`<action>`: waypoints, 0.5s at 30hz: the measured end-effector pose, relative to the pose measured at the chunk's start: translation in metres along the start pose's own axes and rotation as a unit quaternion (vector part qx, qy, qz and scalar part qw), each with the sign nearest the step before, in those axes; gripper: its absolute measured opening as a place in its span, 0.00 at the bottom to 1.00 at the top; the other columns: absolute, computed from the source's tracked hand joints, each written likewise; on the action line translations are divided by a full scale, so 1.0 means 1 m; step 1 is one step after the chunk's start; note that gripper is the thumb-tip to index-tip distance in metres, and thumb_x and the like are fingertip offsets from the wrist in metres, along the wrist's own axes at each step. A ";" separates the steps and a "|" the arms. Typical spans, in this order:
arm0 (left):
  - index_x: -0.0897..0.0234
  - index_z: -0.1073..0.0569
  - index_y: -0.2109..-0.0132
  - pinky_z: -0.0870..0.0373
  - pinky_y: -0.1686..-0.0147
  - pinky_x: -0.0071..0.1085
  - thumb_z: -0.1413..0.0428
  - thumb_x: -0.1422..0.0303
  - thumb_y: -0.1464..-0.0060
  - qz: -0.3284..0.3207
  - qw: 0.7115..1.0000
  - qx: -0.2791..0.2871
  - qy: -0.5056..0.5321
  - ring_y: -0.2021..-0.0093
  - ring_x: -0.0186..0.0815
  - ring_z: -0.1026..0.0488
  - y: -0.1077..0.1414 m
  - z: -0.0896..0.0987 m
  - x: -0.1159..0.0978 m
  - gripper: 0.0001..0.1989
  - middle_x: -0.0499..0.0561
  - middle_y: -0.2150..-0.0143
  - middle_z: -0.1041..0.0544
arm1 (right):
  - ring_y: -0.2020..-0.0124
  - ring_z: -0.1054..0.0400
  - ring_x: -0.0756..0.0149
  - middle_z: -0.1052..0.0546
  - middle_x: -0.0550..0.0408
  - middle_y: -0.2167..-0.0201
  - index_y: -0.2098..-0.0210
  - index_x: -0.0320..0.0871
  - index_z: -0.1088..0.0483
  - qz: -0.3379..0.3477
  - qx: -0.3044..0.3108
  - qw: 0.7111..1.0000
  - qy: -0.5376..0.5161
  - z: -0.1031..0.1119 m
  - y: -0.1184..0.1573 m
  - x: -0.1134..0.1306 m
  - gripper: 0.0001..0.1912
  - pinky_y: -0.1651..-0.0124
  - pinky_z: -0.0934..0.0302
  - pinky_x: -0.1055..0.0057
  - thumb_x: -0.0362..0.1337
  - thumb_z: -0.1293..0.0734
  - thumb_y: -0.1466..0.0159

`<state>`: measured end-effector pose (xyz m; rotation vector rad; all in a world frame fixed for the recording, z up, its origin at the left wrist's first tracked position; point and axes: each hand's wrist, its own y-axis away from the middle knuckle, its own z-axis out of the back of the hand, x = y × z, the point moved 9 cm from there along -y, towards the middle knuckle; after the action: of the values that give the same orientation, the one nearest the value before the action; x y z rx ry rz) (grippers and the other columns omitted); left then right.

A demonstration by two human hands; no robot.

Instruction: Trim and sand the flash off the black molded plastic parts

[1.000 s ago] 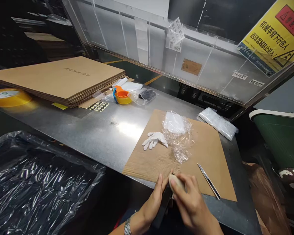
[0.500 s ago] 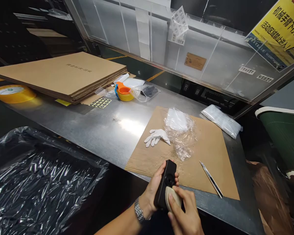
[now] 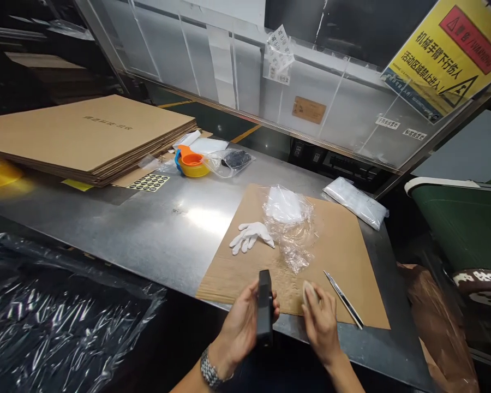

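My left hand, with a metal watch on its wrist, is closed around a black box-shaped device. The device stands on edge, its narrow side toward me. To the right, my right hand pinches a beige pad, apart from the device. Both hands are at the near edge of a cardboard sheet. On that sheet lie a white glove, a crumpled clear plastic bag with something white inside, and a utility knife close to my right hand.
Stacked flat cardboard lies on the metal table at left, near yellow tape and a sticker sheet. An orange-yellow tape dispenser sits farther back. A wrapped white packet lies at right. Black plastic covers something at lower left.
My right hand has moved the pad away from the device to the right. My left hand has turned the device, so its narrow side now faces me. The view has shifted slightly.
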<state>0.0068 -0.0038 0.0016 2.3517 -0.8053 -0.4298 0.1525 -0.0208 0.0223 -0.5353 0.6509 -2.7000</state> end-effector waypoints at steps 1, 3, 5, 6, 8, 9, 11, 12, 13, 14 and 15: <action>0.71 0.31 0.67 0.30 0.78 0.26 0.49 0.73 0.44 -0.004 1.000 0.002 -0.015 0.79 0.32 0.30 0.001 0.001 0.002 0.05 0.52 0.76 0.28 | 0.48 0.40 0.57 0.34 0.45 0.49 0.40 0.46 0.45 -0.025 0.005 1.000 0.012 -0.006 -0.004 -0.014 0.23 0.50 0.39 0.56 0.34 0.43 0.35; 0.71 0.30 0.67 0.34 0.82 0.22 0.46 0.80 0.51 -0.015 0.999 0.006 -0.034 0.81 0.29 0.31 0.001 0.005 0.005 0.03 0.50 0.77 0.28 | 0.49 0.40 0.56 0.32 0.45 0.51 0.42 0.44 0.41 -0.060 0.010 0.998 0.031 -0.012 -0.009 -0.039 0.21 0.50 0.40 0.56 0.39 0.44 0.34; 0.71 0.30 0.69 0.34 0.80 0.22 0.46 0.82 0.53 -0.022 0.999 0.009 -0.033 0.81 0.28 0.32 0.000 0.009 0.007 0.05 0.49 0.78 0.29 | 0.51 0.40 0.53 0.31 0.42 0.53 0.46 0.40 0.37 -0.107 0.006 0.993 0.056 -0.012 -0.010 -0.066 0.21 0.52 0.41 0.54 0.43 0.46 0.33; 0.71 0.30 0.70 0.32 0.77 0.23 0.46 0.82 0.53 -0.025 0.999 0.010 -0.029 0.80 0.28 0.32 0.000 0.011 0.008 0.05 0.49 0.78 0.29 | 0.53 0.40 0.51 0.31 0.39 0.55 0.49 0.37 0.35 -0.135 0.001 0.988 0.069 -0.008 -0.008 -0.079 0.22 0.53 0.41 0.52 0.45 0.47 0.33; 0.71 0.30 0.71 0.27 0.68 0.31 0.48 0.81 0.52 -0.019 1.000 0.008 -0.009 0.76 0.30 0.29 0.000 0.014 0.009 0.05 0.50 0.77 0.28 | 0.58 0.38 0.49 0.30 0.37 0.61 0.55 0.35 0.32 -0.188 -0.004 0.978 0.092 0.000 -0.001 -0.105 0.24 0.57 0.42 0.50 0.47 0.49 0.34; 0.71 0.30 0.70 0.27 0.62 0.36 0.48 0.81 0.51 -0.009 1.000 0.007 0.006 0.72 0.33 0.27 0.001 0.015 0.011 0.04 0.51 0.75 0.27 | 0.61 0.38 0.50 0.30 0.38 0.65 0.60 0.36 0.31 -0.208 -0.001 0.974 0.096 0.003 0.003 -0.116 0.24 0.58 0.43 0.50 0.48 0.49 0.34; 0.72 0.29 0.66 0.29 0.57 0.47 0.49 0.78 0.49 0.016 0.999 0.021 0.033 0.65 0.40 0.25 0.003 0.011 0.015 0.04 0.55 0.69 0.24 | 0.65 0.37 0.52 0.31 0.43 0.71 0.68 0.40 0.32 -0.230 0.014 0.969 0.091 0.007 0.010 -0.130 0.24 0.61 0.42 0.53 0.51 0.49 0.36; 0.72 0.29 0.63 0.29 0.58 0.50 0.49 0.74 0.48 0.032 0.998 0.036 0.040 0.62 0.44 0.25 0.004 0.006 0.017 0.06 0.57 0.65 0.23 | 0.67 0.37 0.53 0.31 0.45 0.73 0.71 0.41 0.34 -0.238 0.021 0.967 0.085 0.008 0.013 -0.134 0.25 0.62 0.42 0.55 0.53 0.50 0.36; 0.72 0.29 0.61 0.28 0.61 0.50 0.49 0.70 0.46 0.044 0.997 0.056 0.038 0.62 0.47 0.25 0.005 0.001 0.019 0.09 0.60 0.62 0.23 | 0.68 0.37 0.53 0.32 0.46 0.74 0.73 0.43 0.36 -0.247 0.027 0.966 0.078 0.010 0.015 -0.135 0.25 0.63 0.42 0.56 0.54 0.51 0.37; 0.72 0.29 0.59 0.27 0.65 0.48 0.50 0.65 0.45 0.047 0.996 0.075 0.030 0.64 0.48 0.24 0.006 -0.003 0.020 0.13 0.61 0.59 0.24 | 0.69 0.36 0.54 0.32 0.46 0.74 0.73 0.43 0.37 -0.256 0.030 0.964 0.072 0.013 0.016 -0.134 0.25 0.64 0.41 0.57 0.55 0.51 0.37; 0.72 0.29 0.58 0.26 0.69 0.44 0.51 0.61 0.44 0.042 0.995 0.090 0.018 0.66 0.46 0.24 0.007 -0.007 0.019 0.16 0.62 0.58 0.24 | 0.70 0.36 0.54 0.32 0.47 0.74 0.73 0.44 0.38 -0.266 0.034 0.961 0.063 0.015 0.017 -0.130 0.24 0.67 0.41 0.59 0.54 0.52 0.36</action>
<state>0.0214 -0.0171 0.0088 2.4714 -0.9570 -0.2890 0.2775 0.0085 -0.0099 -0.5923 0.4956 -3.2699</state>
